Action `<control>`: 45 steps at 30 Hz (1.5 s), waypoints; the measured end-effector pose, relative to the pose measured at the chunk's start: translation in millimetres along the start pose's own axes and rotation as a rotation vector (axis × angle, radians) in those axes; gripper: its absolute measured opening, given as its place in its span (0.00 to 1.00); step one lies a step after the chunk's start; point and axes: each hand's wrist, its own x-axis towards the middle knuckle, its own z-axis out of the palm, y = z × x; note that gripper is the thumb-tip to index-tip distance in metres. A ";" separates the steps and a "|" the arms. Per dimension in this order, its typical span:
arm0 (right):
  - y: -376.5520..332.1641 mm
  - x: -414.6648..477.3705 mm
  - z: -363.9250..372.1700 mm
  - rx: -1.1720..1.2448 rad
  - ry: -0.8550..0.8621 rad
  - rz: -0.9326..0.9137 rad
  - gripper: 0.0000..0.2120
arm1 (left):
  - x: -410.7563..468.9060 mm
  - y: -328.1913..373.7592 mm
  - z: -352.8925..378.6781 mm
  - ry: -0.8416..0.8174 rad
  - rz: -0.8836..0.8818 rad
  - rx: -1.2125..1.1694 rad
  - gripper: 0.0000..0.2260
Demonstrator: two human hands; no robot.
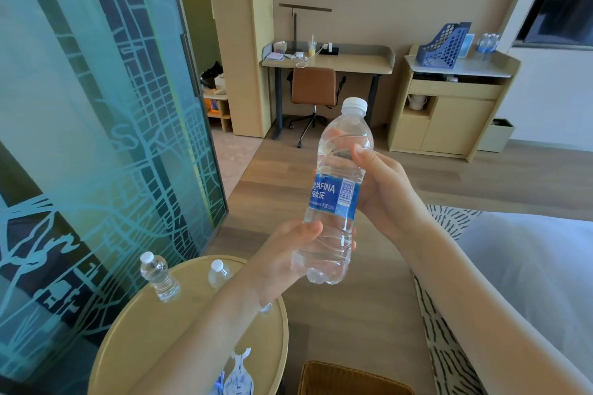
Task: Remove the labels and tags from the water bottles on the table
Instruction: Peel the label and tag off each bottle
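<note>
Bottle [337,192] hanging near-upright, cap up. Left hand [282,253] clamping base; right hand [382,189] wrapping upper body, touching blue label [333,199], so nearer for peeling.

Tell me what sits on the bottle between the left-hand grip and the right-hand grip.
In the head view, the blue label wraps the bottle there, with the left hand below it and the right hand at and above it.

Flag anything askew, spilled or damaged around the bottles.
Nothing stands out. The held bottle is capped, its blue label intact, and tilts only slightly. The bottle on the round table stands without spills.
</note>
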 end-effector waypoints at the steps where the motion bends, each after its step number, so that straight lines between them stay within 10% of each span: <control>1: -0.5 -0.2 0.2 -0.012 0.015 -0.012 0.22 | -0.6 1.9 -0.7 0.043 0.013 0.054 0.33; 15: 6.3 -1.4 6.2 -0.077 0.238 -0.070 0.15 | -9.1 -11.7 18.8 0.548 0.296 0.874 0.32; 45: 12.1 1.6 4.6 -0.390 0.169 -0.098 0.16 | 0.9 -22.9 24.2 0.523 0.153 0.596 0.18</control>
